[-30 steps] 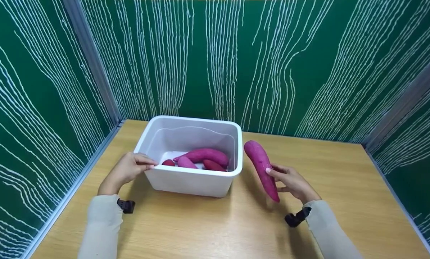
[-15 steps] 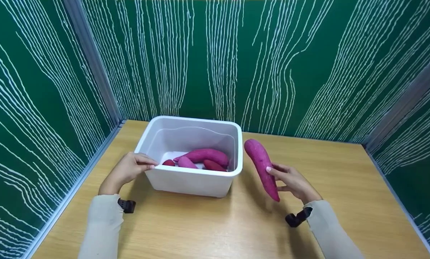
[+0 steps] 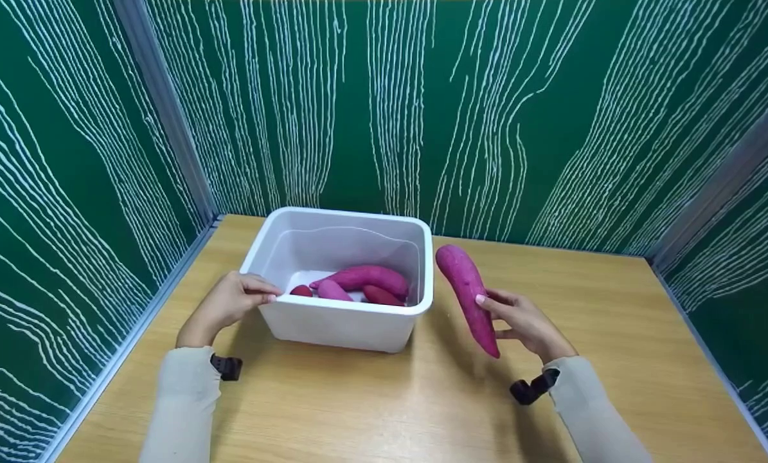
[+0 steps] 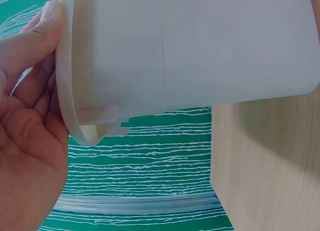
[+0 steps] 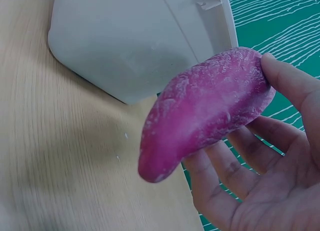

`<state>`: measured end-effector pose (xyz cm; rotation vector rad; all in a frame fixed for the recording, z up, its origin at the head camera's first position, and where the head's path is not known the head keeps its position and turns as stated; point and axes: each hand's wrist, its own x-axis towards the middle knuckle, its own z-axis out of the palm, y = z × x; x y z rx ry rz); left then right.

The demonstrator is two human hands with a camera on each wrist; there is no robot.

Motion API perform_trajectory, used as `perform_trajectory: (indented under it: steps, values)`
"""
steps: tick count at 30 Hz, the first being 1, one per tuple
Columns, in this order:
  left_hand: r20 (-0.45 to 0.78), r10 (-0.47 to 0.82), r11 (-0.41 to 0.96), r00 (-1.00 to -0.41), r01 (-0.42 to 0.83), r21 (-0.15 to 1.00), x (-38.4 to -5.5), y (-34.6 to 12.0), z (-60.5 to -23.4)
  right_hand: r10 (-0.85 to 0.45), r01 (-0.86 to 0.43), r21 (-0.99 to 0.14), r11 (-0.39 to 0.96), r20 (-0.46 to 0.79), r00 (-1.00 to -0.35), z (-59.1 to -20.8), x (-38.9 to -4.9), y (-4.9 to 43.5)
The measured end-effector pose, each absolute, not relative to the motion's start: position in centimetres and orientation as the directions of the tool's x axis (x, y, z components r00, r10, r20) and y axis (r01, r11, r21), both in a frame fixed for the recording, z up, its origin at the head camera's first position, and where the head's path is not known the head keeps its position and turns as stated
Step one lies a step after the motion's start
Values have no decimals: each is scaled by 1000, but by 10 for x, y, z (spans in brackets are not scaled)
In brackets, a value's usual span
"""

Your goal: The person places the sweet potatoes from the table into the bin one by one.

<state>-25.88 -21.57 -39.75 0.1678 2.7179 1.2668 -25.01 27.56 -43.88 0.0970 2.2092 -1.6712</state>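
Note:
My right hand [image 3: 522, 321] holds a long purple sweet potato [image 3: 466, 292] between thumb and fingers, tilted, just right of a white plastic bin [image 3: 339, 325]. In the right wrist view the sweet potato [image 5: 200, 111] hangs above the table, its skin dusted with pale patches. My left hand [image 3: 232, 301] pinches the bin's rim at the near left corner; the left wrist view has the thumb [image 4: 42, 33] against that rim. Inside the bin lie a large curved purple sweet potato [image 3: 371, 278], a pinker one [image 3: 333, 290] and red ones [image 3: 384, 296], partly hidden by the front wall.
The bin stands on a wooden table [image 3: 358, 405] left of centre, near the back. Green panels [image 3: 473, 128] with white wavy lines enclose the back and both sides, with grey posts at the corners. Each wrist wears a small black camera [image 3: 228, 368].
The sweet potato in my right hand has risen very slightly, the hand shifting a little up with it. My left hand and the bin stay in place.

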Motion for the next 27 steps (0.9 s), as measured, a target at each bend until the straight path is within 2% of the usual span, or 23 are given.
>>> perform_trajectory:
  steps: [7, 14, 27]
  values:
    - [3, 192, 649, -981, 129, 750, -258, -216, -398, -183, 246, -924, 292, -306, -934, -432, -249, 275]
    - [-42, 167, 650, -985, 79, 756, -258, -216, -397, -195, 241, -927, 289, -304, -933, -426, -248, 274]
    - [-46, 170, 651, -984, 77, 755, -258, -216, -396, -210, 209, -931, 298, -278, -937, -414, -251, 270]
